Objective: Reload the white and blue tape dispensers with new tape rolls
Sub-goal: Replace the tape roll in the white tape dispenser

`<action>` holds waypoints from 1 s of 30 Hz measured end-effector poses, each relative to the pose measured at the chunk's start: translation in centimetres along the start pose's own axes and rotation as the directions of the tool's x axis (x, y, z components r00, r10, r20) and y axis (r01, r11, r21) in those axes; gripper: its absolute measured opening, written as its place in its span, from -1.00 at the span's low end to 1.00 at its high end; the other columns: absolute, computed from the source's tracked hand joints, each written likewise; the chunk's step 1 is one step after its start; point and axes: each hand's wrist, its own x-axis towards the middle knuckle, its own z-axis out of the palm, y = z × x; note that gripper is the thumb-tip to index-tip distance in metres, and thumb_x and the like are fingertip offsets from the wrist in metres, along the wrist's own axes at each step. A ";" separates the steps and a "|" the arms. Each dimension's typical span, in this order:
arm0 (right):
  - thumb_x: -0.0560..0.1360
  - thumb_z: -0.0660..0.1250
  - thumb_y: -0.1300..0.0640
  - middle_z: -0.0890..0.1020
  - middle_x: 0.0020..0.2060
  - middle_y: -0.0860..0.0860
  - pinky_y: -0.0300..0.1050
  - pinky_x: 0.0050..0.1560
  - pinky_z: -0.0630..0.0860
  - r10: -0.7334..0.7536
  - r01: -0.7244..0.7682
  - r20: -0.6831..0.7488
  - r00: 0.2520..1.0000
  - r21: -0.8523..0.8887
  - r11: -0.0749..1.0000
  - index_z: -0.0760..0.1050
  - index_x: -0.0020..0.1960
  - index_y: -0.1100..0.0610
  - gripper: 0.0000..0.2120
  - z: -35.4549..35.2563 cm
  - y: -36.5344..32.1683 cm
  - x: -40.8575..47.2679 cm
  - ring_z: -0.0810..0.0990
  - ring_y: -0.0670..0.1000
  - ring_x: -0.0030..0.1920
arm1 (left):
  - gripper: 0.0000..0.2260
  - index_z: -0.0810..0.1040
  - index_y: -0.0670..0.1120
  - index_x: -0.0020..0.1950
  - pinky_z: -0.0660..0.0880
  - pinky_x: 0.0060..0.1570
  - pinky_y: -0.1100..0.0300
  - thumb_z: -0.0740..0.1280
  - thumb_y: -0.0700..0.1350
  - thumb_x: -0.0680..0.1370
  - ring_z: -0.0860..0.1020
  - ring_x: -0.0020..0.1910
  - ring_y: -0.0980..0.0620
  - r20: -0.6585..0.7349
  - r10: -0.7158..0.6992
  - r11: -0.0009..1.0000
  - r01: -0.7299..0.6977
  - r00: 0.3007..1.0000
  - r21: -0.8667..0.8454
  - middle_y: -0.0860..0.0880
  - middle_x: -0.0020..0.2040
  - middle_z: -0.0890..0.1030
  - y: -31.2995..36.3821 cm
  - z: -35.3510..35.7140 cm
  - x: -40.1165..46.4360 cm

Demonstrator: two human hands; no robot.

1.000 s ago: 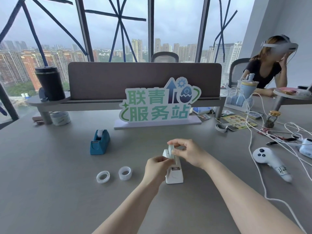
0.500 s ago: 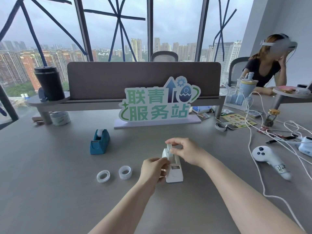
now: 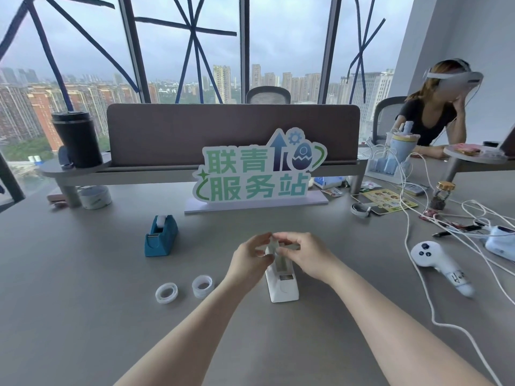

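Grey desk (image 3: 83, 316) fills the lower frame. Fingertips of the left hand (image 3: 248, 259) and right hand (image 3: 306, 257) are pinched around the white dispenser's (image 3: 281, 285) far end. Its long axis runs toward the frame's bottom.

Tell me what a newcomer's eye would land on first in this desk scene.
First, the two hands, left hand and right hand, meeting over the back of the white tape dispenser at the centre of the desk. Next, the big green sign standing behind them. Then the blue tape dispenser to the left, with two tape rolls lying in front of it.
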 end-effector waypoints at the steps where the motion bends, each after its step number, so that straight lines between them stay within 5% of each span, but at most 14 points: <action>1: 0.51 0.42 0.09 0.64 0.17 -0.07 -0.10 0.30 0.47 0.013 -0.013 -0.005 1.000 0.026 1.000 0.51 0.33 -0.01 -0.61 0.0 0.1 0.0 0.58 -0.11 0.18 | -0.56 0.53 -0.03 0.29 0.51 0.10 0.15 0.34 -0.31 0.44 0.60 0.05 0.00 -0.004 0.016 1.000 -0.016 1.000 0.012 0.02 0.14 0.63 0.0 0.0 0.1; 4: 0.49 0.43 0.07 0.62 0.14 -0.08 -0.47 -0.26 0.50 0.058 -0.055 -0.027 0.998 0.101 0.993 0.49 0.19 -0.07 -0.71 0.3 0.1 -0.3 0.61 -0.09 0.05 | -0.61 0.57 -0.05 0.24 0.51 0.11 0.16 0.36 -0.32 0.44 0.61 0.02 0.01 -0.025 0.040 0.997 -0.038 0.999 0.071 -0.01 0.07 0.65 0.1 0.2 0.3; 6: 0.48 0.44 0.05 0.63 0.09 -0.11 -0.45 -0.54 0.38 0.079 -0.072 -0.061 0.995 0.117 0.991 0.48 0.07 -0.05 -0.79 0.6 0.2 -0.4 0.60 -0.12 -0.18 | -0.64 0.60 -0.06 0.20 0.54 0.12 0.12 0.39 -0.31 0.44 0.63 0.03 -0.02 -0.050 0.052 0.994 -0.047 0.997 0.096 -0.05 0.06 0.68 -0.1 0.3 0.6; 9: 0.43 0.48 -0.04 0.64 -0.10 -0.16 -0.42 -0.40 0.34 0.053 -0.051 -0.178 0.983 0.014 0.999 0.55 0.01 -0.02 -0.78 0.9 0.7 -0.6 0.46 -0.25 -0.38 | -0.67 0.62 -0.06 0.18 0.55 0.13 0.05 0.39 -0.29 0.44 0.65 0.05 -0.03 -0.069 0.050 0.994 -0.044 0.996 0.096 -0.07 0.06 0.70 -0.2 0.3 0.9; 13: 0.37 0.54 -0.02 0.64 -0.13 -0.08 -0.34 -0.18 0.38 0.030 -0.033 -0.303 0.953 -0.005 0.999 0.68 0.03 0.10 -0.70 1.2 1.1 -0.7 0.55 -0.18 -0.20 | -0.59 0.58 -0.03 0.24 0.51 0.16 0.12 0.43 -0.26 0.41 0.60 0.06 0.06 -0.016 0.052 0.996 -0.051 0.998 0.072 0.02 0.11 0.66 -0.3 0.1 0.8; 16: 0.35 0.55 0.00 0.69 -0.11 -0.05 -0.28 -0.13 0.43 0.069 -0.064 -0.302 0.951 0.027 0.998 0.70 0.03 0.10 -0.70 1.4 0.8 -0.8 0.62 -0.07 -0.10 | -0.52 0.57 -0.02 0.26 0.49 0.13 0.17 0.51 -0.23 0.35 0.57 0.07 0.11 0.016 0.060 0.996 -0.061 0.998 0.069 0.04 0.11 0.64 -0.5 -0.1 0.8; 20: 0.33 0.57 0.05 0.75 -0.09 0.02 -0.06 -0.04 0.60 0.164 -0.120 -0.295 0.941 0.160 0.980 0.70 0.05 0.11 -0.68 1.9 0.4 -0.7 0.62 -0.08 -0.22 | -0.52 0.59 -0.05 0.24 0.51 0.11 0.16 0.53 -0.24 0.34 0.59 0.05 0.10 -0.034 0.106 0.988 -0.101 0.994 0.120 0.00 0.10 0.66 -0.4 -0.1 0.8; 24: 0.35 0.55 0.12 0.75 -0.07 0.03 -0.14 -0.13 0.51 0.189 -0.144 -0.278 0.942 0.175 0.974 0.70 0.04 0.13 -0.73 1.6 0.0 -0.7 0.54 -0.16 -0.34 | -0.54 0.59 -0.06 0.24 0.52 0.12 0.20 0.52 -0.24 0.36 0.61 0.07 0.07 -0.068 0.123 0.983 -0.112 0.990 0.143 -0.02 0.11 0.67 -0.3 0.2 0.6; 30: 0.38 0.53 0.13 0.75 -0.05 0.03 0.03 0.04 0.63 0.187 -0.161 -0.235 0.954 0.124 0.979 0.70 0.05 0.13 -0.75 1.2 -0.5 -0.5 0.69 -0.01 -0.04 | -0.56 0.59 -0.05 0.24 0.45 0.04 0.31 0.51 -0.18 0.37 0.61 0.04 0.06 -0.091 0.168 0.964 -0.144 0.982 0.225 -0.01 0.08 0.68 -0.1 0.4 0.3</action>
